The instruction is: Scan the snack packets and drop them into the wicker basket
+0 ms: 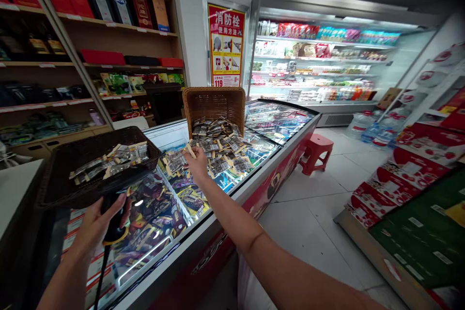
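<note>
My left hand [96,223] is wrapped round the handle of a black barcode scanner [115,232] with a yellowish rim and a cable hanging down. The scanner is beside the near edge of a dark woven basket [54,189], in which several small packets [123,161] lie. My right hand [198,164] pinches a small flat packet [190,149] with a pale edge, above a heap of similar packets [221,144]. That heap spills out of a brown wicker basket [214,99] tipped on its side on the freezer's glass top.
The chest freezer [247,201] holds colourful packs under its glass. A red stool [317,152] stands to its right. Red cartons [399,174] are stacked at the right. Shelves [119,29] rise at the left; a lit fridge [323,58] stands behind.
</note>
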`<action>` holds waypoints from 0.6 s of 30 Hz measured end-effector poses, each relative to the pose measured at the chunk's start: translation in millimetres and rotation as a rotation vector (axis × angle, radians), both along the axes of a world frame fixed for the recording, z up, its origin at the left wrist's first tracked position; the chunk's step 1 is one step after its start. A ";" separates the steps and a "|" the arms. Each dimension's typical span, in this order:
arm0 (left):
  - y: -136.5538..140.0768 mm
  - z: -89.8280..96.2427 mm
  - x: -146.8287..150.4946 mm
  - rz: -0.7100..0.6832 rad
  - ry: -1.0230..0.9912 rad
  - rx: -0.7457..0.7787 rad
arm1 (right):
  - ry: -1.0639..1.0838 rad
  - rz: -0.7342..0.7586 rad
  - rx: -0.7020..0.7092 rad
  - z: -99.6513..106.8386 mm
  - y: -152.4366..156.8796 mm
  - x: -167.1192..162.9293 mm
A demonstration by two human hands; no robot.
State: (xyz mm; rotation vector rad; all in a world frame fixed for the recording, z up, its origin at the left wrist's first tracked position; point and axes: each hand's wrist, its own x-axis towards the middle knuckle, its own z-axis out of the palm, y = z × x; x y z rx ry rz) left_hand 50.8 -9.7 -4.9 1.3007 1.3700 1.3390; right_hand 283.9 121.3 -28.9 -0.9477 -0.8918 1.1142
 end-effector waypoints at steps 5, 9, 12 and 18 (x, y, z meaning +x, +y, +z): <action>-1.7 5.0 0.5 0.080 -0.033 -0.035 | -0.113 -0.113 0.043 -27.8 -29.3 74.2; 0.8 1.3 -3.6 0.050 0.010 -0.106 | -0.316 -0.336 -0.070 -40.5 -27.7 134.9; 3.2 -2.1 -6.3 0.022 0.012 -0.082 | -0.696 -0.500 -0.115 -42.2 -20.6 153.2; -1.8 6.4 -0.2 0.119 -0.052 0.001 | -1.160 -0.658 -0.116 -47.6 -28.8 140.5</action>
